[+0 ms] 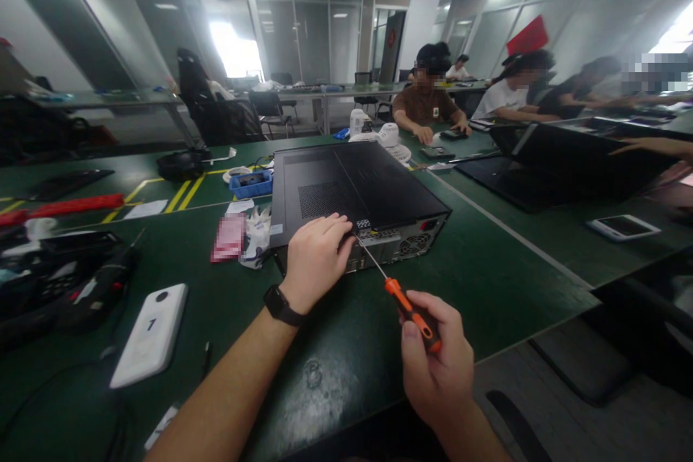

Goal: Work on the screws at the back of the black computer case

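Grip of the right hand is closed around the screwdriver, which has an orange-black handle and thin metal shaft. Its far end is at the near edge of the computer case, beside the fingers of the left hand; whether this left grip holds something, I cannot tell. The computer case lies flat on the green table. It is black, with small holes in its top and a round fan grille on its near side. Left of the computer case stands a blue box.
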Demonstrator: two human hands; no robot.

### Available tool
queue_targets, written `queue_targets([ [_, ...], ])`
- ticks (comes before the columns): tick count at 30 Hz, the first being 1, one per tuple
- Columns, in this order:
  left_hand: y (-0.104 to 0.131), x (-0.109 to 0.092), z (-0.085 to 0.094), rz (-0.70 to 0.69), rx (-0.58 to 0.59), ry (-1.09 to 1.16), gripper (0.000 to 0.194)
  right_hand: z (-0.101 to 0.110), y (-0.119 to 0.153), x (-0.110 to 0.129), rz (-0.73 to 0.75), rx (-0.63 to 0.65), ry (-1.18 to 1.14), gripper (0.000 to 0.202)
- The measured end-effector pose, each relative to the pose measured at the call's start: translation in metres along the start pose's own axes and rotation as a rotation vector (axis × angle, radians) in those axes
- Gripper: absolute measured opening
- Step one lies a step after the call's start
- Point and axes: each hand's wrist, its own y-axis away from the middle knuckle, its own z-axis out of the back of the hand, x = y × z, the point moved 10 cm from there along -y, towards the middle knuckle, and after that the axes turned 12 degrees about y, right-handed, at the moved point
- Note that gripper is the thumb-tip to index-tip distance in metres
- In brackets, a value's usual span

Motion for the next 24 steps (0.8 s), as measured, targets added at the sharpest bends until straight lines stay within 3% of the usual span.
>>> queue_targets([
  [4, 0.001, 0.002, 0.000, 0.006, 0.001, -0.004, 0.016, 0.001, -0.002, 0.005, 0.016, -0.025, 0.007, 0.025],
  [11, 0.001, 0.004, -0.001, 0.003, 0.003, 0.006, 0.016, -0.005, 0.006, -0.008, -0.065, 0.003, 0.023, 0.020],
  [18, 0.001, 0.003, -0.001, -0.001, 0.003, 0.004, 0.017, 0.001, 0.000, 0.003, -0.034, -0.023, 0.046, 0.024],
  [24, 0.002, 0.004, -0.001, 0.005, 0.003, 0.003, 0.018, -0.004, 0.004, -0.008, -0.081, -0.011, 0.026, 0.019],
])
